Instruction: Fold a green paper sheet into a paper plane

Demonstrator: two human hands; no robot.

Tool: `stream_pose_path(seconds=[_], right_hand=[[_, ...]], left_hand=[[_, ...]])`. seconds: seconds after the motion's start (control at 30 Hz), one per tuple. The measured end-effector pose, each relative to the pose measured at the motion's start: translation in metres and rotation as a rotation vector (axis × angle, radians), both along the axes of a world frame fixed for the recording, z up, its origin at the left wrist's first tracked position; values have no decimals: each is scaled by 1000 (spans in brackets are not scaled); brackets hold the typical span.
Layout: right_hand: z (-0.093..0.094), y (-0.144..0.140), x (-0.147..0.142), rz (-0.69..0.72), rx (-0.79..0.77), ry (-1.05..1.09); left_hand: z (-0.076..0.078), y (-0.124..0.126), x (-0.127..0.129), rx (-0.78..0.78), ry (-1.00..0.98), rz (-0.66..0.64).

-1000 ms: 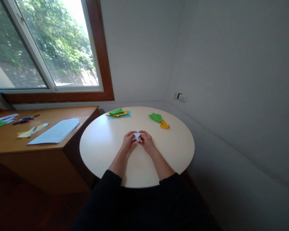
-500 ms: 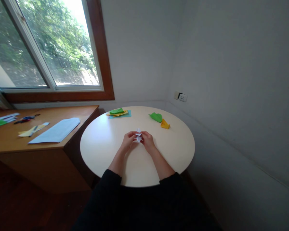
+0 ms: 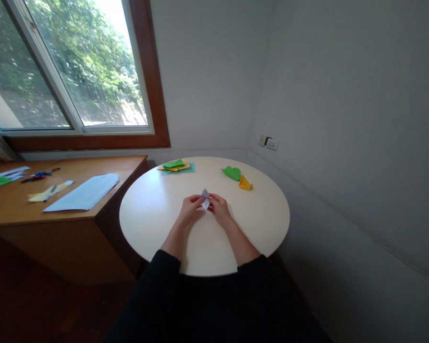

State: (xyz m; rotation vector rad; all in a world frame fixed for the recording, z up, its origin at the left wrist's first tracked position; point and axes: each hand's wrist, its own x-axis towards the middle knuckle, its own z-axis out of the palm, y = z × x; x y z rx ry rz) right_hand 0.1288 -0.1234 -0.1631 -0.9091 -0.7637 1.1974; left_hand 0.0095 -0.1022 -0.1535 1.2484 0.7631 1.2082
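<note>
head view: a small folded white paper piece was held just above the middle of the round white table, pinched from both sides. the left hand was closed on its left edge with fingertips drawn together, and the right hand was closed on its right edge in the same manner. this two-sided pinch appeared to keep the folds from springing open while the piece was worked. both wrists rested on the table, probably for steadiness.

at the far edge of the table, a stack of green, yellow and teal sheets was laid flat, well apart from the hands. to the far right, a green folded shape and a yellow folded shape were set just beside each other.

on the wooden desk at the left, a pale blue sheet, scissors and paper scraps were seen.
</note>
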Motion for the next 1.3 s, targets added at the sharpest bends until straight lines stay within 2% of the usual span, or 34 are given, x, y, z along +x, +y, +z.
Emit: stream_pose_path(seconds=[0.33,0.8,1.3], right_hand=[[-1,-1,-1,5,47,-56],[-6,3,0,-84,60,-114],[-6,4,-2,-194,111,-182]], left_hand=[[-6,8,2,-20,10,81],[-12,10,3,27,-8,94],[-6,6,6,55,-2,126]])
